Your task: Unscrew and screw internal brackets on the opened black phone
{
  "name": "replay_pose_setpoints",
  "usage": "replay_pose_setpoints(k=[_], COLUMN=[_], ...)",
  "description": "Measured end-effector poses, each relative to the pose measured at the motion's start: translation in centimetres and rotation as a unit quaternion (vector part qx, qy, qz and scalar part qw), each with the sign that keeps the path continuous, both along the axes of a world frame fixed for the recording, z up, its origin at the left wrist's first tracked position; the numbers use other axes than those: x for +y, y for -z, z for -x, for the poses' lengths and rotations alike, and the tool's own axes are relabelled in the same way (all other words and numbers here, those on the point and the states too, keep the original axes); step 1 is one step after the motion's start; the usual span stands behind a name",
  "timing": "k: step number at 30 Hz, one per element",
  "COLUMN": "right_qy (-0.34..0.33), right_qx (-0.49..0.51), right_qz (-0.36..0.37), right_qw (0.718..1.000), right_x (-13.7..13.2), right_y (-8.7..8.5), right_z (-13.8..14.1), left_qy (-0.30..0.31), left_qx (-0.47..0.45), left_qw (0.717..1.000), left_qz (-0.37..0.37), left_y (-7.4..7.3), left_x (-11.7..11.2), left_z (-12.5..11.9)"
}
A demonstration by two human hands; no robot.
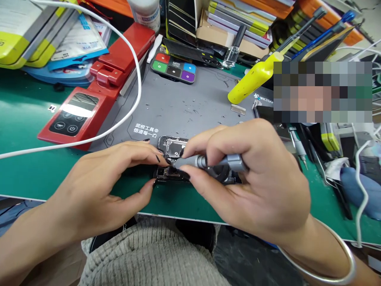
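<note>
An opened phone [169, 146] lies on the grey work mat [184, 107] near the table's front edge, its insides exposed. My left hand [104, 190] pinches the phone's near end between thumb and fingers, holding it down. My right hand [250, 178] is closed round a grey metal screwdriver [208, 162], whose tip points left onto the phone's lower part. My hands hide most of the phone.
A red device [98, 91] with a touch panel sits at the left, with a white cable [131, 71] looping over it. A coloured screw tray [173, 68], a yellow tool [253, 77], stacked boxes and other tools crowd the back. Small screws are scattered on the mat.
</note>
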State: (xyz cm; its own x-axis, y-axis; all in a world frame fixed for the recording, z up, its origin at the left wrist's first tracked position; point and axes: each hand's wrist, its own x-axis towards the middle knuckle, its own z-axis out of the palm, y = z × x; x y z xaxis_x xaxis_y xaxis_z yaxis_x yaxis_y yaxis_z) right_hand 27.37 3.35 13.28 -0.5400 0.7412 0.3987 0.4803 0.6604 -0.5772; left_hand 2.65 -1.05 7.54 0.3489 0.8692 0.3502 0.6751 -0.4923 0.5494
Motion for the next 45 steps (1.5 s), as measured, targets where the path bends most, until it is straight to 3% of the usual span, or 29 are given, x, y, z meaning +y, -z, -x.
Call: replay_pose_setpoints(k=[5,8,13,19,22,24,29,33,37,42,45], right_qy=[-0.058,-0.082,-0.093,-0.028,-0.075,-0.084,0.011,-0.051,0.051,-0.031,0.044], right_qx=[-0.098,-0.124,-0.125,-0.142,-0.138,-0.14,-0.152,-0.135,-0.195,-0.163,-0.199], right_qz=[-0.032,-0.031,-0.058,-0.142,-0.104,-0.089,-0.159,-0.091,-0.182,-0.137,-0.165], right_qw=[0.993,0.988,0.986,0.979,0.982,0.983,0.976,0.985,0.962,0.977,0.965], right_x=[0.7,1.2,1.6,1.4,1.3,1.2,1.1,1.2,1.3,1.2,0.9], right_y=[-1.4,-1.9,-1.8,-1.2,-1.7,-2.1,-2.5,-2.8,-3.1,-2.9,-2.7], right_z=[0.3,0.4,1.1,1.7,1.4,1.5,2.5,3.0,3.6,4.2,4.1], left_qy=[-0.008,0.04,0.134,0.158,0.175,0.171,0.156,0.154,0.138,0.126,0.138], left_qx=[0.024,0.028,0.051,0.046,0.051,0.049,0.049,0.05,0.042,0.045,0.051], left_qw=[0.999,0.996,0.981,0.975,0.973,0.973,0.97,0.971,0.973,0.978,0.973], left_qz=[-0.046,-0.079,-0.129,-0.146,-0.14,-0.148,-0.178,-0.174,-0.181,-0.161,-0.176], left_y=[0.2,0.2,0.4,0.8,0.9,1.0,1.1,1.3,1.4,1.3,1.4], left_x=[0.2,0.4,0.9,1.9,2.2,2.3,2.2,2.2,2.2,2.0,2.1], left_z=[0.5,0.7,1.3,1.9,1.9,1.9,2.0,2.1,2.2,2.4,2.3])
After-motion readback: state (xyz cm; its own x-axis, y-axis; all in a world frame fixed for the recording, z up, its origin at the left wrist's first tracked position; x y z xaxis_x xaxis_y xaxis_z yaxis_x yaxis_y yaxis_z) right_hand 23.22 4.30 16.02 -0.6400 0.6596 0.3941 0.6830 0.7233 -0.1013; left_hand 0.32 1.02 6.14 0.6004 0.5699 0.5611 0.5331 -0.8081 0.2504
